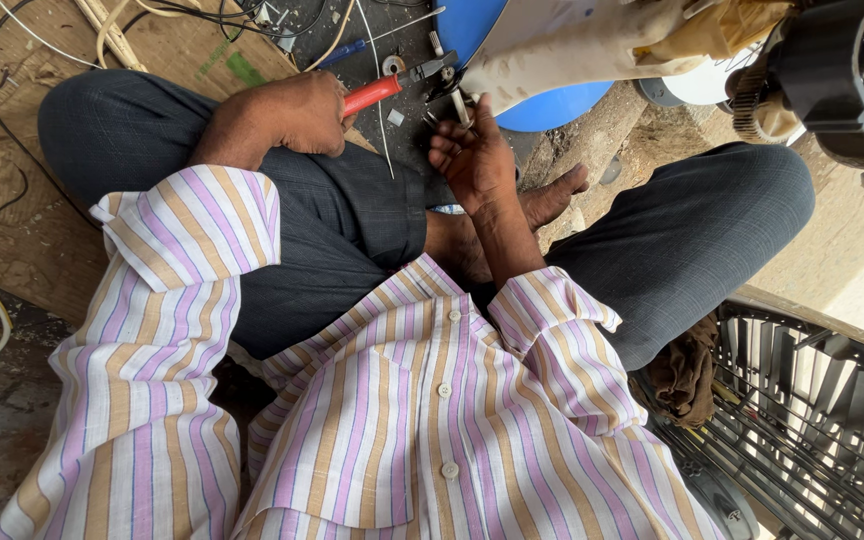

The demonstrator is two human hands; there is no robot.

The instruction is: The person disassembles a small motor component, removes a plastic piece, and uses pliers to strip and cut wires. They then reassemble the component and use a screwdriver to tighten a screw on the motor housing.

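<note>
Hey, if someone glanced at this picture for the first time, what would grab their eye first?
Probably the striped shirt, pink, purple and tan, filling the lower middle of the view. Next, at top centre, the left hand grips red-handled pliers while the right hand pinches a small metal part under a blue and white casing. A dark fan grille sits at lower right.

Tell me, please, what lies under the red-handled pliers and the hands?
Under the red-handled pliers lies a dark mat strewn with a washer, small white bits and wires. The left hand grips the pliers; the right hand holds a small pale part. Whatever sits beneath both hands is covered.
</note>
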